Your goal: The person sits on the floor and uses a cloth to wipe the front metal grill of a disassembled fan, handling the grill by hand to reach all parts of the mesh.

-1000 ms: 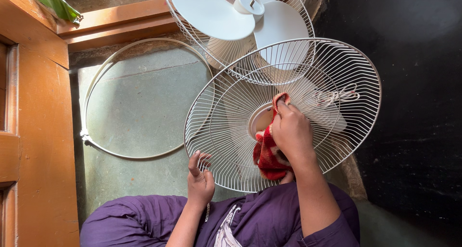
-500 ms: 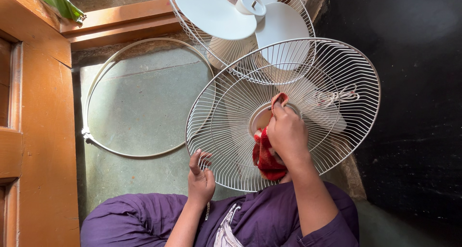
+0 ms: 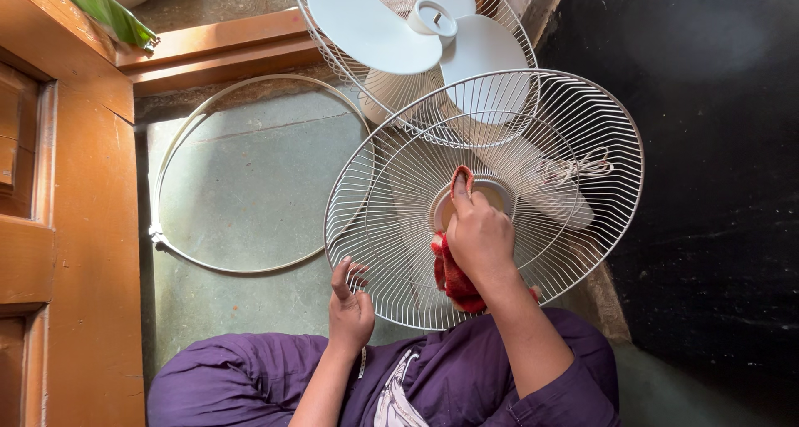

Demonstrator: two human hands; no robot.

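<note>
A round white wire fan grille [image 3: 574, 136] is held tilted over my lap. My left hand [image 3: 349, 306] grips its lower rim with the fingers hooked through the wires. My right hand [image 3: 476, 231] presses a red cloth [image 3: 454, 277] against the round centre cap [image 3: 491, 196] of the grille; part of the cloth hangs below my palm. Behind the grille stands the fan's back guard [image 3: 333, 40] with its white blades [image 3: 366, 23] and hub cap [image 3: 435, 15].
A loose white rim ring [image 3: 179, 148] lies on the grey-green floor to the left. Wooden door framing [image 3: 75, 227] runs along the left and top. A black surface [image 3: 716, 186] fills the right side. My purple garment [image 3: 250, 385] covers the bottom.
My right hand and the red cloth have slid left and slightly down over the centre cap. The grille has tilted a little. My left hand keeps its grip on the rim.
</note>
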